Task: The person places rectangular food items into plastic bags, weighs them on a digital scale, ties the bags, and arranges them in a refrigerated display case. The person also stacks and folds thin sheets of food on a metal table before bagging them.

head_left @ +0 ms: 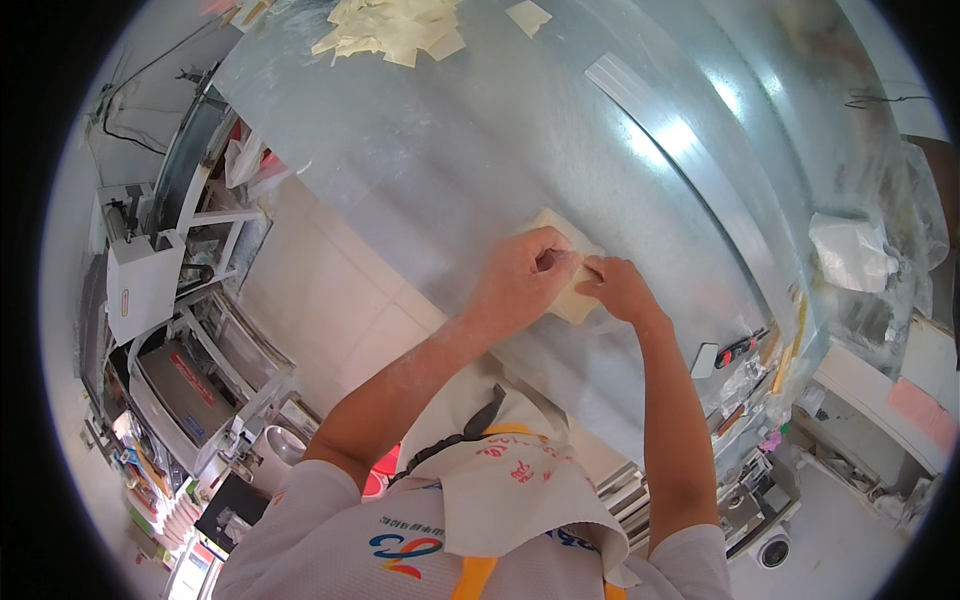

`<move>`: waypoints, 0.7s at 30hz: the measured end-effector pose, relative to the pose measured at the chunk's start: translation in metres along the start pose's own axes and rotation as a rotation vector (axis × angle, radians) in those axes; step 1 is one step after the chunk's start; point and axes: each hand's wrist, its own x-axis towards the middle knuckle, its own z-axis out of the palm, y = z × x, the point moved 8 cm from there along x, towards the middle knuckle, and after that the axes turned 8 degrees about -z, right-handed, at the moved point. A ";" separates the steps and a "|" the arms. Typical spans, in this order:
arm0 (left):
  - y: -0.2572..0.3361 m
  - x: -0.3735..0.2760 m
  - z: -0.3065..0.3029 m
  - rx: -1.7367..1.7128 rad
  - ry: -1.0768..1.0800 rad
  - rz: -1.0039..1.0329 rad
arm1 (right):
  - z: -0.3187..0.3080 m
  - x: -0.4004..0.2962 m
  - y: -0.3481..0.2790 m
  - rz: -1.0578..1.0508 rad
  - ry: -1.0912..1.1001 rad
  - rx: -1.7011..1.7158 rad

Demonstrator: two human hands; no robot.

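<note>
A small stack of pale yellow dough sheets (574, 306) lies near the edge of the floured metal worktable (420, 150). My left hand (521, 274) is curled over the stack, its fingertips pinching at the middle of the sheets. From the other side my right hand (621, 291) meets it, thumb and forefinger pinched on the dough. The fingertips touch or almost touch, and they hide the centre of the stack. Farther off, a loose heap of similar cut dough sheets (394, 30) lies on the table, with a single sheet (529, 16) apart from it.
A long metal straightedge (675, 139) lies along the right. Near its close end are a white phone-like object (704, 360) and a red-and-black utility knife (739, 349). A white plastic bag (851, 251) sits farther right. White machinery (146, 285) stands at left, across the tiled floor (315, 277).
</note>
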 end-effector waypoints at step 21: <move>-0.004 0.017 0.003 -0.065 -0.134 -0.144 | -0.003 -0.012 0.033 0.231 0.480 -0.283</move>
